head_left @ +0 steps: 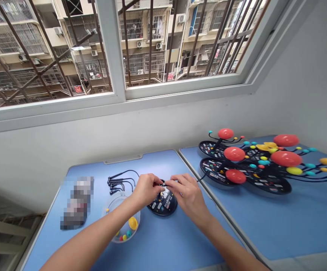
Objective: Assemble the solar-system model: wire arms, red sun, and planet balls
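Note:
My left hand (146,189) and my right hand (186,192) meet above a round black base disc (163,205) printed with small labels, lying on the blue table (166,244). Both hands are pinched on a thin black curved arm piece (165,183) held just over the disc. The wire of this arm runs off to the right past my right hand. Left of my left hand lie several loose black curved arms (120,180). Under my left forearm stands a clear round bowl (115,205) holding a yellow ball and small coloured balls.
A blurred-out object (77,203) lies at the table's left. On the adjoining blue table to the right stand several finished models (253,163) with red spheres and coloured balls on black arms. A white wall and a barred window rise behind.

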`<state>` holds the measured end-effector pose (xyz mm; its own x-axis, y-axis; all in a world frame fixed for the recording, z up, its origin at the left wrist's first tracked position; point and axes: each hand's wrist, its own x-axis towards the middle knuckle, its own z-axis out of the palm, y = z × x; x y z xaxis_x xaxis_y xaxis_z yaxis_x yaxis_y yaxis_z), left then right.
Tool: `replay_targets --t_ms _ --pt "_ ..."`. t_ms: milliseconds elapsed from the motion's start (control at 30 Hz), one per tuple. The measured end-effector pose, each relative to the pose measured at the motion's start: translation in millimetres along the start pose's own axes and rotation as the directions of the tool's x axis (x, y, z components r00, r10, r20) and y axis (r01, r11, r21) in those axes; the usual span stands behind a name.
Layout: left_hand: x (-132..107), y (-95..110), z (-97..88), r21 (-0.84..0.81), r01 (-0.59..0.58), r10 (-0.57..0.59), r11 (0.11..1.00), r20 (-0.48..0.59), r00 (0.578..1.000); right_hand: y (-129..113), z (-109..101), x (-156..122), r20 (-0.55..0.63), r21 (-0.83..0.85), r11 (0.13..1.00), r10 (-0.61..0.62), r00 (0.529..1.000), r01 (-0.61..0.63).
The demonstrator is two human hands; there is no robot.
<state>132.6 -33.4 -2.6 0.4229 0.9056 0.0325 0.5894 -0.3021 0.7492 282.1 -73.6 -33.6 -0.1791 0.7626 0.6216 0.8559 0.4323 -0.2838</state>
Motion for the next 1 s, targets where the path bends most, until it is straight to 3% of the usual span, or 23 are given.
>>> replay_targets --t_ms 133,267,600,833,1000 --pt "-1 -1 0.4 -0.005 0.009 -0.009 1.000 -0.008 1.000 3 -1 5 0.093 0.144 0.988 -0.060 0.994 0.046" --pt "-1 -1 -0.3 0.021 -0.011 0.011 1.000 0.000 1.000 6 -2 7 0.125 0.179 0.982 -0.079 0.989 0.056" --pt "0 -11 1.9 0.024 -0.044 0.044 0.999 0.026 0.999 4 -2 5 0.190 0.188 0.981 0.004 0.982 -0.040" --pt "7 -23 7.1 0.300 -0.072 0.030 0.951 0.141 0.990 7 11 -1 0.310 0.109 0.991 0.041 0.950 -0.078" --pt "13 -32 13.3 0.443 -0.073 -0.026 0.894 0.214 0.977 8 24 -6 0.333 0.077 0.993 0.056 0.941 -0.087"
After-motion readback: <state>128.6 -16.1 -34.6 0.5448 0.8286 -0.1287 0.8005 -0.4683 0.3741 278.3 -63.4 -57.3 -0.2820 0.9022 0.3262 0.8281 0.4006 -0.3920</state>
